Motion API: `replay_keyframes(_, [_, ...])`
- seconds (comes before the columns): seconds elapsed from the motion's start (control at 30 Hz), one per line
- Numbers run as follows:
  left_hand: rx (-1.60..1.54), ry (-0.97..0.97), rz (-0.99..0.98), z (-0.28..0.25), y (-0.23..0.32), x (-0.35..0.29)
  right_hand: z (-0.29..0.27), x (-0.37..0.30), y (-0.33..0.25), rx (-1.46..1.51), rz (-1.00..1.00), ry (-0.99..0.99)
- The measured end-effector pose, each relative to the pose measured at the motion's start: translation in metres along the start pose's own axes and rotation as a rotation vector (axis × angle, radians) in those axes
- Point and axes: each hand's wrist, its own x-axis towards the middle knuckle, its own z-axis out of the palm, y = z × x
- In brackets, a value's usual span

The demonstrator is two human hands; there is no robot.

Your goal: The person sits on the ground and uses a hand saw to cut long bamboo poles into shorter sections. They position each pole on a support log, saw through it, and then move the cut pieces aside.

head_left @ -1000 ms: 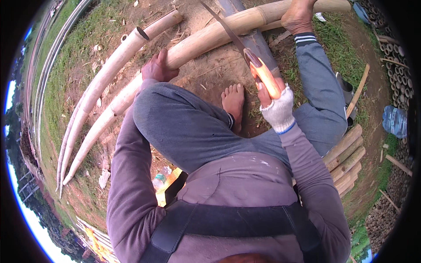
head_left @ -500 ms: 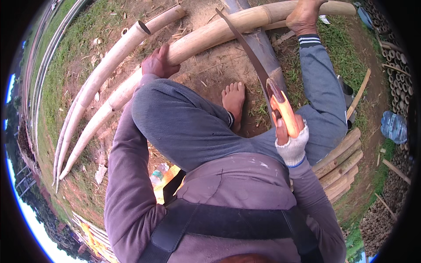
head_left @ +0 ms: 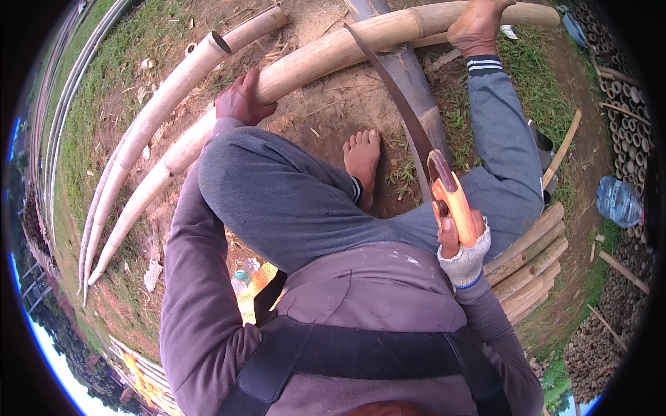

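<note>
My right hand point(head_left: 466, 251), in a white fingerless glove, is closed round the orange handle of a handsaw point(head_left: 409, 114). The saw's long dark blade slants up and leftward, and its far end crosses a thick pale bamboo pole point(head_left: 312, 67). I cannot tell how deep the teeth sit in it. My left hand point(head_left: 244, 98) is wrapped over the same pole, left of the blade. My bare foot point(head_left: 479, 29) rests on the pole's right part. Under the pole runs a thicker grey bamboo log point(head_left: 427, 104).
More bamboo poles point(head_left: 156, 104) lie at the left on grass and soil. Cut bamboo lengths point(head_left: 531, 267) are stacked by my right hip. A clear plastic jug point(head_left: 619, 201) and piled bamboo pieces point(head_left: 628, 142) are at the far right. My other bare foot point(head_left: 362, 163) stands on the ground.
My right hand has drawn the handsaw back toward me, so less of the blade reaches past the bamboo pole. My left hand keeps its grip on the pole.
</note>
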Motion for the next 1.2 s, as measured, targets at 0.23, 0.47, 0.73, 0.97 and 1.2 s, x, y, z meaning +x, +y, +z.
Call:
replay_keyframes(0.23, [0.029, -0.001, -0.010, -0.010, 0.009, 0.017, 0.116, 0.246, -0.014, -0.043, -0.042, 0.197])
replay_keyframes(0.47, [0.029, -0.042, -0.068, -0.005, 0.000, -0.003, 0.020, 0.047, 0.002, -0.052, -0.140, 0.042])
replay_keyframes(0.73, [0.026, -0.020, -0.032, -0.007, 0.011, 0.008, 0.111, 0.205, 0.004, -0.065, -0.016, 0.150])
replay_keyframes(0.97, [0.019, -0.026, -0.032, -0.003, -0.004, 0.002, 0.063, 0.118, -0.002, 0.024, -0.078, 0.083])
replay_keyframes(1.2, [0.034, -0.034, -0.054, -0.002, 0.001, -0.001, 0.040, 0.058, 0.012, 0.011, -0.126, 0.042])
